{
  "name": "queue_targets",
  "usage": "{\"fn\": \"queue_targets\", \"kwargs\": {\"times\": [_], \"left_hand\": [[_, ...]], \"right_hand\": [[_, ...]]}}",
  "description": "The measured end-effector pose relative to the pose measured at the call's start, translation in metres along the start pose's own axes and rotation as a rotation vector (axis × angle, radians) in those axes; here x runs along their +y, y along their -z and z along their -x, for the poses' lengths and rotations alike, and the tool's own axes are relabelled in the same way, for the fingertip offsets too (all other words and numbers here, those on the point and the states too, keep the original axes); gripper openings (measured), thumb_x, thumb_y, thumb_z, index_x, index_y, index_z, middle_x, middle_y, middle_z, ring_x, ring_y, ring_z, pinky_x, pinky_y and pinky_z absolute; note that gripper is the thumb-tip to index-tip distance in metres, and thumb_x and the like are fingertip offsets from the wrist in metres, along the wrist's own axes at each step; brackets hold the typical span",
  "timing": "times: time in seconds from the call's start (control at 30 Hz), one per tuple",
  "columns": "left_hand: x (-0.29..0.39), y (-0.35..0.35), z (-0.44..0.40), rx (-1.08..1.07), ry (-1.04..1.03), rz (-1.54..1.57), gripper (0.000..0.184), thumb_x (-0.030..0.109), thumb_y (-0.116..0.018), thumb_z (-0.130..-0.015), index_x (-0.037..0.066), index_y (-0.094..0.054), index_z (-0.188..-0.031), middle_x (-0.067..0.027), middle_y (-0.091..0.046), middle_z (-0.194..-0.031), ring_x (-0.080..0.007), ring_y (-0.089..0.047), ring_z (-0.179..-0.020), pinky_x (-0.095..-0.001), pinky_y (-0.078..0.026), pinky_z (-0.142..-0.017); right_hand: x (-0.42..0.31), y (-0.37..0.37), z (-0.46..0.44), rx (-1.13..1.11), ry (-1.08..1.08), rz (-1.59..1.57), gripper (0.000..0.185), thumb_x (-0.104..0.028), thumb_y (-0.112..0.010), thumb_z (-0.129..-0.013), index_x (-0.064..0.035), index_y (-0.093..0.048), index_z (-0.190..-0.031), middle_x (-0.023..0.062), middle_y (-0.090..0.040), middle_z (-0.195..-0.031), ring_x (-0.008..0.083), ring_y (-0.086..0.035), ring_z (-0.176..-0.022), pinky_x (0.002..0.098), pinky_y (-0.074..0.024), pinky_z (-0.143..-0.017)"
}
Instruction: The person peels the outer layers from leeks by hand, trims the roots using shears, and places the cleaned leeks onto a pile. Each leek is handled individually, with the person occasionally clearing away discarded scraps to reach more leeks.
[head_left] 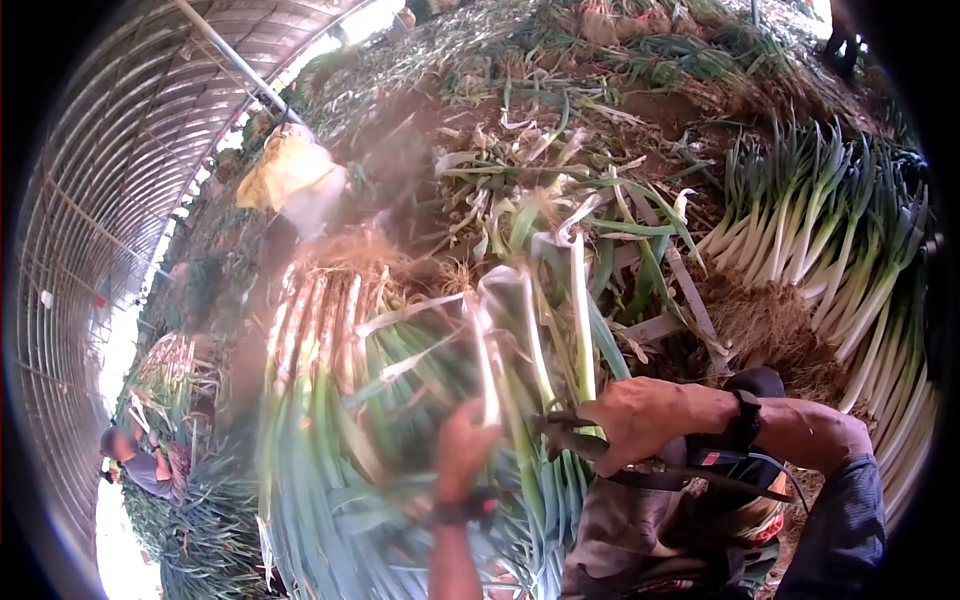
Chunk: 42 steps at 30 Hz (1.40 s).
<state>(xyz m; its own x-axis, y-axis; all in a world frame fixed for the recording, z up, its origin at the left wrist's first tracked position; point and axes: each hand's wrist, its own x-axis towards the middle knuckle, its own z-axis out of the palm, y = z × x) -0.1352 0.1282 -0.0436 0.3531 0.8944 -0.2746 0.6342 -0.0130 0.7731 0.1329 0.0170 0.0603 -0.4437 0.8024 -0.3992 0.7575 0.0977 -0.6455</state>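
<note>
My left hand (pixel 468 445), smeared by motion, is closed around the white stalk of a long green onion (pixel 482 350). In my right hand (pixel 635 415) is a black hand tool (pixel 572 432); its exact kind is hard to make out. Peeled white stalks (pixel 583 320) stand out just beyond the tool. Beside my left hand lies a pile of long green onions (pixel 310 420), roots pointing away from me and green leaves towards me. Some stalks in this pile are still brown with soil.
Cleaned green onions (pixel 800 220) lie in rows at the right, roots inward. Stripped leaves (pixel 540 150) litter the soil ahead. A yellow and white bag (pixel 290 175) is at the upper left, near a metal pole (pixel 230 55). Another person (pixel 145 465) is at the far left.
</note>
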Motion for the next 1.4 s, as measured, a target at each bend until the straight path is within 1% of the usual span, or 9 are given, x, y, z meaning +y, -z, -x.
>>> {"fn": "queue_targets", "kwargs": {"times": [0.07,0.2,0.47,0.6,0.8,0.93,1.03,1.2,1.4], "left_hand": [[-0.008,-0.002,-0.002,-0.024,-0.036,0.032,0.055,0.015,-0.071,-0.075,-0.005,-0.062,-0.126,-0.0144,-0.073,-0.104,-0.0182,-0.068,-0.089,-0.0303,-0.053,-0.082],[-0.036,0.001,-0.014,-0.064,-0.031,-0.057,0.057,0.016,-0.073,-0.075,-0.006,-0.06,-0.126,-0.0185,-0.072,-0.111,-0.0241,-0.069,-0.099,-0.0339,-0.053,-0.088],[-0.047,-0.009,-0.012,-0.018,0.008,-0.226,0.063,0.02,-0.077,-0.075,-0.004,-0.057,-0.13,-0.025,-0.068,-0.12,-0.0354,-0.067,-0.11,-0.0399,-0.052,-0.095],[-0.063,-0.013,-0.017,0.054,-0.103,-0.301,0.049,0.019,-0.07,-0.078,0.004,-0.064,-0.125,-0.0249,-0.07,-0.108,-0.0389,-0.069,-0.099,-0.0442,-0.053,-0.087],[-0.037,-0.023,-0.033,0.01,0.106,-0.523,0.034,0.027,-0.065,-0.079,0.002,-0.068,-0.102,-0.0267,-0.07,-0.102,-0.0449,-0.065,-0.1,-0.0485,-0.052,-0.087],[-0.036,-0.033,-0.044,0.008,0.12,-0.504,0.035,0.029,-0.063,-0.08,0.0,-0.068,-0.099,-0.0274,-0.07,-0.1,-0.0447,-0.066,-0.1,-0.0487,-0.052,-0.086],[-0.058,-0.03,-0.043,-0.004,0.039,-0.318,0.036,0.025,-0.07,-0.078,0.0,-0.069,-0.103,-0.0217,-0.072,-0.1,-0.0354,-0.07,-0.094,-0.0418,-0.054,-0.082],[-0.061,-0.014,-0.014,-0.038,-0.039,-0.098,0.037,0.023,-0.074,-0.076,0.001,-0.069,-0.106,-0.0127,-0.073,-0.095,-0.0209,-0.07,-0.087,-0.0352,-0.053,-0.08],[-0.07,-0.023,-0.022,-0.051,-0.003,-0.087,0.032,0.02,-0.07,-0.078,0.001,-0.067,-0.104,-0.0165,-0.071,-0.091,-0.0268,-0.067,-0.085,-0.0382,-0.051,-0.078]], "right_hand": [[0.014,-0.011,-0.003,0.081,0.148,-0.127,0.044,-0.037,-0.071,-0.078,-0.0057,-0.063,-0.108,0.0171,-0.07,-0.086,0.0349,-0.07,-0.082,0.0445,-0.0543,-0.075],[0.0,0.003,0.0,-0.115,0.106,-0.113,0.038,-0.032,-0.059,-0.09,-0.0188,-0.06,-0.126,0.0044,-0.072,-0.117,0.0281,-0.072,-0.095,0.04,-0.0544,-0.091],[-0.023,-0.006,-0.016,-0.403,0.062,0.037,0.055,-0.037,-0.069,-0.081,-0.0164,-0.063,-0.131,0.0086,-0.071,-0.12,0.0269,-0.069,-0.107,0.0386,-0.053,-0.093],[-0.034,-0.011,-0.014,-0.361,0.034,0.085,0.052,-0.036,-0.068,-0.082,-0.0205,-0.063,-0.131,0.0067,-0.072,-0.116,0.0261,-0.069,-0.105,0.0392,-0.0531,-0.092],[-0.029,-0.005,-0.013,-0.162,-0.044,0.195,0.04,-0.036,-0.059,-0.091,-0.0242,-0.061,-0.129,0.0091,-0.072,-0.098,0.0258,-0.071,-0.088,0.0414,-0.0568,-0.081],[-0.015,-0.013,-0.014,0.041,-0.008,0.081,0.055,-0.04,-0.071,-0.078,0.0027,-0.059,-0.109,0.0188,-0.065,-0.069,0.0353,-0.065,-0.063,0.0436,-0.0531,-0.064],[-0.018,-0.013,-0.004,0.06,0.167,0.095,0.028,-0.03,-0.042,-0.103,-0.0226,-0.053,-0.128,0.0093,-0.072,-0.095,0.0264,-0.07,-0.067,0.0383,-0.0573,-0.057],[-0.025,-0.011,0.002,0.009,0.15,0.022,0.03,-0.027,-0.044,-0.102,-0.0228,-0.053,-0.131,0.0064,-0.074,-0.105,0.0262,-0.072,-0.072,0.0393,-0.0593,-0.062],[-0.03,-0.014,-0.007,-0.028,0.136,-0.039,0.034,-0.026,-0.053,-0.097,-0.0216,-0.056,-0.131,0.0049,-0.074,-0.105,0.0276,-0.072,-0.074,0.0395,-0.0594,-0.072]]}}
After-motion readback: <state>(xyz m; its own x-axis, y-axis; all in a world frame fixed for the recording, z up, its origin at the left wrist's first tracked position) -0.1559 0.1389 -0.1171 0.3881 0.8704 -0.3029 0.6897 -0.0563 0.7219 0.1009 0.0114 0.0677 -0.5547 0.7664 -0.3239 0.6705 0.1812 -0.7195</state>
